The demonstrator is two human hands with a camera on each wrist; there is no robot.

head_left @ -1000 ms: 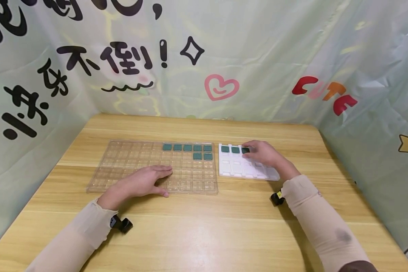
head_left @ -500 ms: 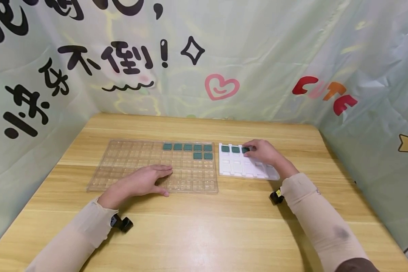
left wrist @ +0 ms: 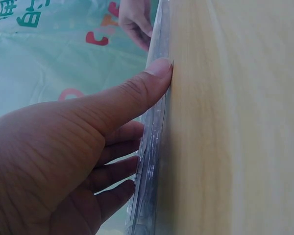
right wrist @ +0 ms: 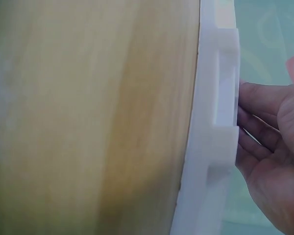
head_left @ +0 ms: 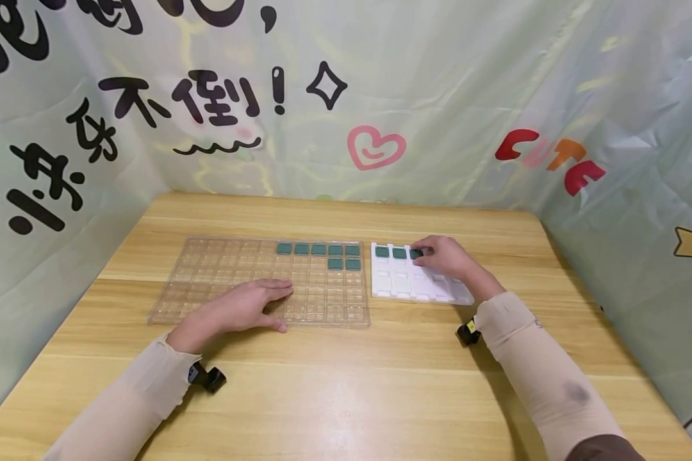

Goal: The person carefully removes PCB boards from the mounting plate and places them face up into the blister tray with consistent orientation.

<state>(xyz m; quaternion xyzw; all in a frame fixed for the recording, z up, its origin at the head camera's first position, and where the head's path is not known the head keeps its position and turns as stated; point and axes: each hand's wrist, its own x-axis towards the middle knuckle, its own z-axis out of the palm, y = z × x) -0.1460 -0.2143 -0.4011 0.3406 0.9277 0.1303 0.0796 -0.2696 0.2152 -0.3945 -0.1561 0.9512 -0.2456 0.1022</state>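
A clear plastic tray [head_left: 219, 261] with a grid of pockets lies on the table, several green square chips [head_left: 318, 250] in its far right pockets. My left hand [head_left: 239, 310] rests on its near part with fingers extended; the thumb [left wrist: 132, 93] lies at the near edge in the left wrist view. To the right is a white tray [head_left: 400, 283], with two green chips [head_left: 390, 253] fully visible in its far row. My right hand [head_left: 446, 259] pinches a third chip [head_left: 417, 254] there between thumb and fingers. The right wrist view hides that chip behind the tray's raised walls.
The wooden table [head_left: 334, 390] extends in front of both trays. A printed curtain [head_left: 438, 96] stands along its back and sides. A small black wrist camera [head_left: 207, 379] hangs at the left cuff, another camera [head_left: 469, 333] at the right cuff.
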